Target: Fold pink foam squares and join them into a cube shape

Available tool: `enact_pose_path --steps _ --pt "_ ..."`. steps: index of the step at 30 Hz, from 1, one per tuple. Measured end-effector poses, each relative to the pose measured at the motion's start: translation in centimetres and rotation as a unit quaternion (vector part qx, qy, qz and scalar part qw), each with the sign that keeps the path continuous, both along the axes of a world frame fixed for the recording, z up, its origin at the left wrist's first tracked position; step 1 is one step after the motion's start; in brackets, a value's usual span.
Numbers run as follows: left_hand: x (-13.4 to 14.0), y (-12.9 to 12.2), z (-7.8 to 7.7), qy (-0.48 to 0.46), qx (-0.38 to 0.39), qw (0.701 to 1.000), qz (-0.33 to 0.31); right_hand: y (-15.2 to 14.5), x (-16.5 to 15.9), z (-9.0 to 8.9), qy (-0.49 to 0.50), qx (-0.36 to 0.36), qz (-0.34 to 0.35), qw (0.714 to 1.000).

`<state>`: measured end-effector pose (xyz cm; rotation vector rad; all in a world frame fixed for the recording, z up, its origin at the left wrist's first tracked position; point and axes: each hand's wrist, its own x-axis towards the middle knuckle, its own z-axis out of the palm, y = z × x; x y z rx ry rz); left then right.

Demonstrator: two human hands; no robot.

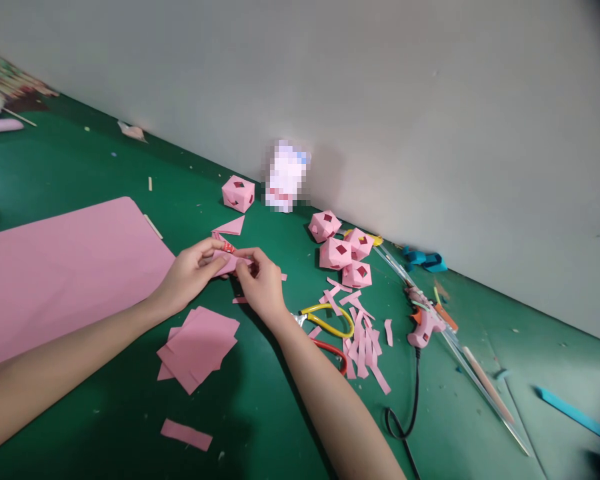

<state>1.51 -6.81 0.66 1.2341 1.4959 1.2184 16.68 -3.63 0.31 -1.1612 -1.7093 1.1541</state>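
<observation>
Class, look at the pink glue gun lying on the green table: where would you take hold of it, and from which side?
Probably grip the glue gun by its handle, coming from above on the near side. It lies flat with its cord trailing toward the person, and its tip end points away among the sticks.

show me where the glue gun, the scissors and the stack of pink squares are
glue gun [422, 327], head view, on its pink body
scissors [330, 323], head view, on the yellow handle loop
stack of pink squares [198, 347], head view, on the top sheet
</observation>
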Motion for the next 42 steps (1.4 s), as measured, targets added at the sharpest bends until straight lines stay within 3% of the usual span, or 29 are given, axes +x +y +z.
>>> enact_pose_path --steps 11,21,32,42 --pt "0.19 -0.1 0.47 0.001 -0.007 1.0 -0.002 -0.06 -0.05 0.09 -0.01 -0.003 -0.001 1.0" --pt "-0.06 -0.02 -0.14 0.016 0.007 1.0 -0.022 0.02 -0.05 -0.14 -0.005 0.013 0.005 1.0" --pt "0.42 -0.2 0.55 -0.02 0.008 1.0 -0.009 0.09 -0.08 -0.34 0.025 0.006 -0.005 1.0" --pt "0.19 -0.12 0.23 -0.053 0.011 0.999 -0.011 0.18 -0.11 -0.62 0.042 0.004 -0.009 0.999"
